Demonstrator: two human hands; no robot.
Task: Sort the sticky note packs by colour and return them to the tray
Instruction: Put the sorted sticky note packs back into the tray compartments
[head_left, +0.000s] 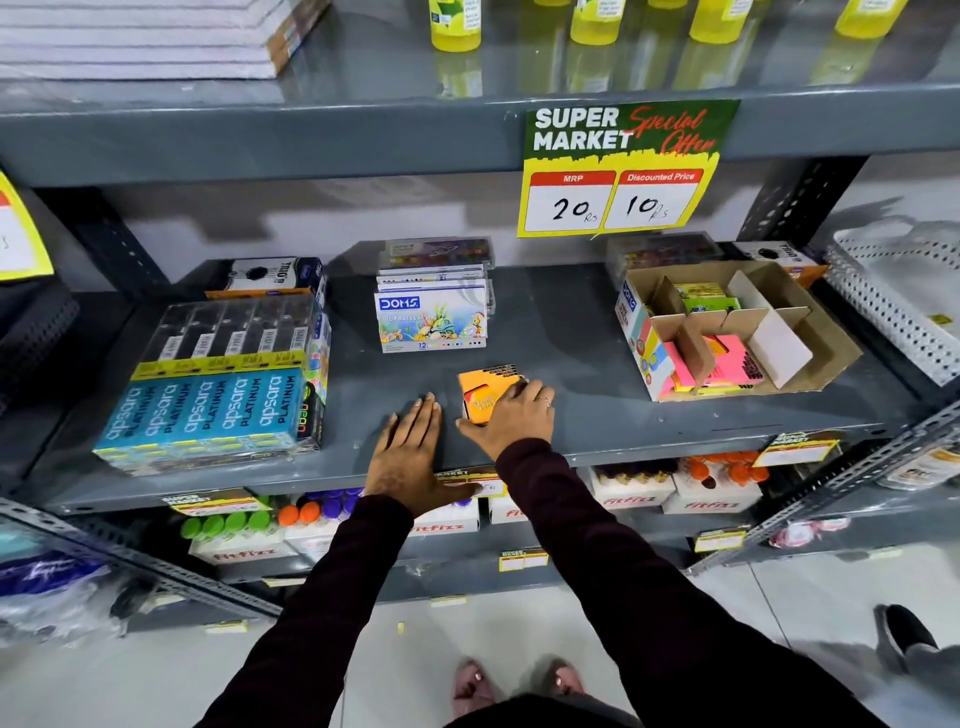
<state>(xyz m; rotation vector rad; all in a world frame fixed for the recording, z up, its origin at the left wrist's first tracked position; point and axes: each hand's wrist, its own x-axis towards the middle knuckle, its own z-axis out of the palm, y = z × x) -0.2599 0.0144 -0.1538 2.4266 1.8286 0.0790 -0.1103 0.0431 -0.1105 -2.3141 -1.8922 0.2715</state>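
Note:
An orange sticky note pack (483, 391) lies on the grey shelf (571, 395) near its front edge. My right hand (511, 415) is curled over the pack's near right side, fingers around it. My left hand (408, 452) lies flat and open on the shelf just left of the pack, not touching it. The cardboard tray (826, 343) with dividers stands at the right of the shelf. Pink packs (727, 364) fill its front compartments and yellow-green packs (706, 299) sit in a rear one.
Shrink-wrapped Apsara pencil boxes (218, 395) stand at the left, a stack of Doms pastel boxes (431, 312) behind the hands. A price sign (623, 171) hangs from the shelf above. A white perforated basket (893, 301) is at far right. Bottles fill the lower shelf.

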